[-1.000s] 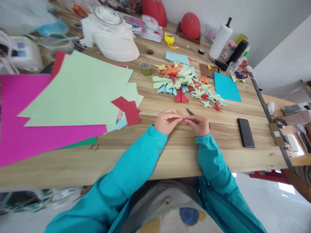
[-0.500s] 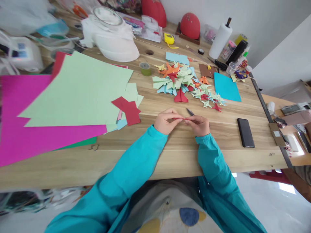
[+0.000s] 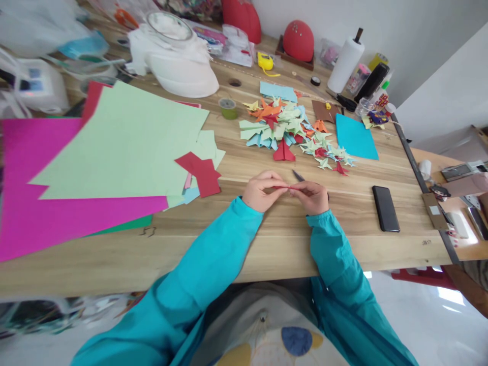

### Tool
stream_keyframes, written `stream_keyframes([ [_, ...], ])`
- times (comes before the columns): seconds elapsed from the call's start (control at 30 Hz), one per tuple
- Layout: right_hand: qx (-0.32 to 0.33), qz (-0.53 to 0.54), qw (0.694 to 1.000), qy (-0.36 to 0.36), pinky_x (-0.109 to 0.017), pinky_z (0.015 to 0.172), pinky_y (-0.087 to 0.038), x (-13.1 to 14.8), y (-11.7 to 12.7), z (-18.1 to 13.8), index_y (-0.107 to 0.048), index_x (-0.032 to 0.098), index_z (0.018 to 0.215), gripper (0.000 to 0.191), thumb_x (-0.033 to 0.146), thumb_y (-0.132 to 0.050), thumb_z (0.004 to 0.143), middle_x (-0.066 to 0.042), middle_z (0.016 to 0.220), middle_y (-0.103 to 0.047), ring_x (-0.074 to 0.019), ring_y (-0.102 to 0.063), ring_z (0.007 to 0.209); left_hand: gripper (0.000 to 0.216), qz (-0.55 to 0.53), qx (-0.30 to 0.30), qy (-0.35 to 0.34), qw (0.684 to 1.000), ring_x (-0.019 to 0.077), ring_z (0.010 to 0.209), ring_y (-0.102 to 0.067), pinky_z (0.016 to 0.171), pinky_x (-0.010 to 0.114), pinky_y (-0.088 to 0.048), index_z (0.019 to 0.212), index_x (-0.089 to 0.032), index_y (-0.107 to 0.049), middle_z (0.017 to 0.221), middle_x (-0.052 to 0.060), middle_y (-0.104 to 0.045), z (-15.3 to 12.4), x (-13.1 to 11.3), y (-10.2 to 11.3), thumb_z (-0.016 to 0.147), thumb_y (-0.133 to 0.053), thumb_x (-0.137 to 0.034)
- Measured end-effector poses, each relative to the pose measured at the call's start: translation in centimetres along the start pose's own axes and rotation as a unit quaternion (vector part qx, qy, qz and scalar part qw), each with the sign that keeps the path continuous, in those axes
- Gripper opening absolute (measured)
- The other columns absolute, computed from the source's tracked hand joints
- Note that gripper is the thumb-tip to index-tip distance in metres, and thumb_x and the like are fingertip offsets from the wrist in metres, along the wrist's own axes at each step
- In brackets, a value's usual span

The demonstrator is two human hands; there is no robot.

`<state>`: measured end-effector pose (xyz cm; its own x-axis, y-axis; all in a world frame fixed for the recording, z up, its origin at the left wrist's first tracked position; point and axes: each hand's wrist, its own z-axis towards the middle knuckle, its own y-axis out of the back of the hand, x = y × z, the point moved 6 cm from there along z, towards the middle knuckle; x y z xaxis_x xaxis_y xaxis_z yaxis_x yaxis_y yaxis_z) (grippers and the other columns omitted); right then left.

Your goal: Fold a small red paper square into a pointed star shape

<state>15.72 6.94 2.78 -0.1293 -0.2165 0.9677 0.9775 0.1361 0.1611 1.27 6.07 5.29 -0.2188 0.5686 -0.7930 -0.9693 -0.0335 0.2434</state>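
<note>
Between my fingertips is a small piece of red paper point(image 3: 281, 187), seen edge-on and mostly hidden by the fingers. My left hand point(image 3: 263, 191) pinches it from the left, and my right hand point(image 3: 313, 197) pinches its right end; the two hands nearly touch. Behind the right hand lies a dark pointed tool point(image 3: 298, 176), its other end covered by that hand. Just beyond the hands is a red folded paper plane point(image 3: 284, 151), at the front of a pile of folded paper pieces point(image 3: 280, 124) in green, blue, orange and red. Small paper stars point(image 3: 324, 162) lie to its right.
Large pale green sheets point(image 3: 122, 147) cover a magenta sheet point(image 3: 95, 223) on the left, with red paper scraps point(image 3: 208, 177) on their edge. A black phone point(image 3: 385, 208) lies at right, a blue sheet point(image 3: 356, 136) behind it. White caps point(image 3: 183, 71) and a yellow tape measure point(image 3: 265, 61) stand farther back.
Almost nothing differs. My fingertips have shifted very slightly on the red paper, and both hands stay in the same place.
</note>
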Motion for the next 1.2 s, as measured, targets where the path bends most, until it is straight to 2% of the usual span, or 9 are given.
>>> stream_keyframes([
  [0.33, 0.021, -0.007, 1.000, 0.013, -0.029, 0.060, -0.051, 0.3, -0.3, -0.1, -0.067, 0.019, 0.075, 0.020, 0.035, -0.067, 0.063, -0.003, 0.068, -0.066, -0.0151, -0.062, 0.060, 0.007, 0.007, 0.011, -0.004, 1.000, 0.0126, 0.066, -0.055, 0.061, 0.026, -0.046, 0.070, -0.017, -0.066, 0.070, 0.004, -0.059, -0.1, -0.4, -0.3, 0.070, -0.061, -0.021],
  [0.57, 0.036, -0.073, 0.996, 0.020, -0.024, 0.054, -0.047, 0.8, -0.6, -0.3, -0.061, 0.016, 0.071, 0.021, 0.037, -0.060, 0.071, -0.001, 0.059, -0.061, -0.0116, -0.057, 0.055, 0.010, 0.024, 0.031, 0.006, 0.999, 0.0121, 0.064, -0.055, 0.058, 0.024, -0.046, 0.068, -0.016, -0.065, 0.068, 0.004, -0.058, 0.0, -0.5, -0.5, 0.072, -0.059, -0.023],
  [0.7, 0.040, -0.076, 0.996, 0.023, -0.023, 0.054, -0.046, 1.1, -0.6, -0.2, -0.060, 0.016, 0.070, 0.021, 0.037, -0.058, 0.073, 0.000, 0.057, -0.059, -0.0107, -0.056, 0.053, 0.010, 0.016, 0.027, 0.012, 0.999, 0.0121, 0.064, -0.055, 0.059, 0.024, -0.046, 0.069, -0.017, -0.065, 0.068, 0.003, -0.058, 0.0, -0.4, -0.5, 0.072, -0.059, -0.024],
  [0.97, -0.006, -0.013, 1.000, 0.018, -0.027, 0.058, -0.049, 0.4, 0.0, 0.0, -0.061, 0.018, 0.075, 0.017, 0.034, -0.062, 0.069, -0.001, 0.062, -0.063, -0.0127, -0.060, 0.057, 0.014, 0.004, -0.003, 0.010, 1.000, 0.0148, 0.073, -0.058, 0.068, 0.028, -0.048, 0.079, -0.017, -0.067, 0.076, 0.006, -0.063, 0.1, -0.2, 0.0, 0.068, -0.064, -0.024],
  [1.1, -0.002, -0.009, 1.000, 0.026, -0.028, 0.063, -0.050, 0.1, -0.1, 0.0, -0.064, 0.019, 0.080, 0.021, 0.033, -0.067, 0.064, -0.002, 0.073, -0.066, -0.0144, -0.062, 0.064, 0.009, -0.001, 0.003, 0.002, 1.000, 0.0140, 0.071, -0.058, 0.067, 0.028, -0.048, 0.076, -0.018, -0.067, 0.075, 0.005, -0.063, 0.0, 0.0, -0.1, 0.069, -0.062, -0.022],
  [1.2, 0.010, -0.015, 0.999, 0.032, -0.027, 0.060, -0.050, 0.3, -0.3, 0.0, -0.065, 0.019, 0.080, 0.019, 0.032, -0.066, 0.066, -0.003, 0.073, -0.065, -0.0140, -0.061, 0.062, 0.008, -0.009, 0.002, -0.008, 1.000, 0.0137, 0.070, -0.057, 0.066, 0.027, -0.048, 0.075, -0.018, -0.068, 0.073, 0.005, -0.062, -0.1, 0.1, -0.2, 0.069, -0.063, -0.021],
])
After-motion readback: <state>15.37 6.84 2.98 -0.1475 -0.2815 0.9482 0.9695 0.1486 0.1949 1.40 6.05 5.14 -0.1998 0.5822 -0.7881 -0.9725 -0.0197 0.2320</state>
